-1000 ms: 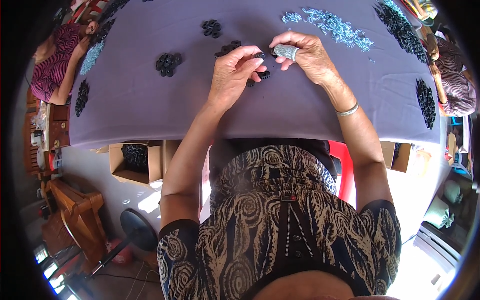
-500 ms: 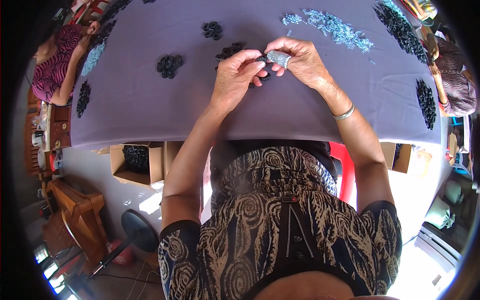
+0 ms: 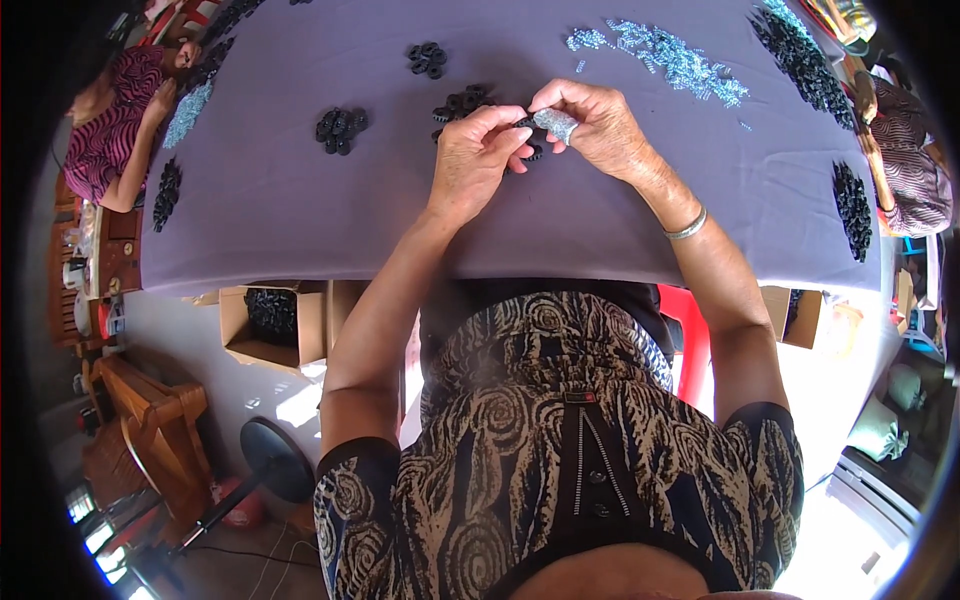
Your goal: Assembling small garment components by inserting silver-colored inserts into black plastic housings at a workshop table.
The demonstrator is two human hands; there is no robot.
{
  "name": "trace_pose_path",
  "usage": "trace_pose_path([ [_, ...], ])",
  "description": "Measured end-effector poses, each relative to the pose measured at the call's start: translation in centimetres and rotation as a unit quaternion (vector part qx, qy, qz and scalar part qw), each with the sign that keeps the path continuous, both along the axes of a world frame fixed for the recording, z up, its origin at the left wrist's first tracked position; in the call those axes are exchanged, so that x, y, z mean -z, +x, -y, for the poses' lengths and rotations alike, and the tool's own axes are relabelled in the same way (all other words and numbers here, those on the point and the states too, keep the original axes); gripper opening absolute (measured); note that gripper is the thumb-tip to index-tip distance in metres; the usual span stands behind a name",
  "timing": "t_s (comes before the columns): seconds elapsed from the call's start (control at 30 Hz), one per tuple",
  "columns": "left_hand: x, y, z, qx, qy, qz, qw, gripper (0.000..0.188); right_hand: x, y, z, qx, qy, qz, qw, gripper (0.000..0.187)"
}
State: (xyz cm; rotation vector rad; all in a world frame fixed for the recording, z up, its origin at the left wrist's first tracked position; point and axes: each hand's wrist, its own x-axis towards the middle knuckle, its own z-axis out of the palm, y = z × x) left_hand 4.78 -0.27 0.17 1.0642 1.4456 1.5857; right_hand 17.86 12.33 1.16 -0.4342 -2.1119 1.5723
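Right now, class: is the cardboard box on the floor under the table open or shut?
Open. The cardboard box has its flaps folded outward, and dark pieces show inside.

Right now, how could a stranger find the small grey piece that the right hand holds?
Look at the purple tablecloth, near its far middle, where two hands meet. The small grey piece sits on a fingertip of the right hand. Unlike the black rings nearby, it is pale and glittery.

Purple tablecloth [image 3: 300, 220], black rings [image 3: 340, 128], silvery-blue pieces [image 3: 670, 60]
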Motion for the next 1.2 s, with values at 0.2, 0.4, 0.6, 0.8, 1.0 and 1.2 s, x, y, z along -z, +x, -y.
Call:
trace_pose_path([
  [0.2,0.4,0.1,-0.1,-0.007,0.015,-0.016,1.0,0.015,0.1,-0.2,0.0,0.002,0.05,0.003,0.999,0.014],
  [0.4,0.5,0.1,-0.2,-0.015,0.005,-0.032,0.999,0.017,-0.2,-0.3,0.5,0.025,0.214,-0.02,0.976,0.015],
  [0.6,0.5,0.3,-0.4,-0.012,0.015,-0.001,1.0,0.018,-0.2,0.0,-0.2,-0.018,0.183,-0.052,0.982,0.015],
  [0.8,-0.6,0.4,-0.2,-0.01,0.04,0.056,0.998,0.019,-1.6,0.7,-0.2,0.007,-0.025,-0.026,0.999,0.019],
  [1.0,-1.0,0.3,0.1,0.0,0.089,0.022,0.996,0.021,-1.8,1.1,-1.0,-0.047,-0.137,0.021,0.989,0.053],
  [1.2,-1.4,1.5,0.2,0.015,0.159,0.035,0.987,0.02,-0.6,0.8,0.5,-0.114,-0.327,0.027,0.938,0.044],
])
